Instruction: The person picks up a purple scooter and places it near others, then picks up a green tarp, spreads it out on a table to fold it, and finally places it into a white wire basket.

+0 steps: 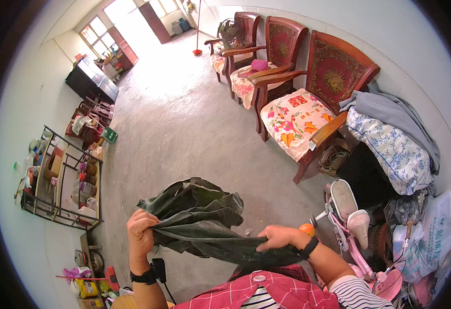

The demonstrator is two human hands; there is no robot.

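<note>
A dark green cloth or garment (198, 228), crumpled and hanging in folds, is stretched between my two hands in front of my body. My left hand (142, 231) is closed on its upper left part. On the other side, my right hand (277, 237) pinches the cloth near its right end, which trails past the wrist. Each wrist wears a black band. What the cloth's folds hide, and its exact kind, I cannot tell.
Wooden armchairs (287, 127) line the right wall. A pink child's bicycle (351, 239), an orange ball (307, 230), and plastic bags (438, 231) lie close on my right. A metal-framed shelf (61, 185) with jars stands left; a red broom (197, 52) is farther off.
</note>
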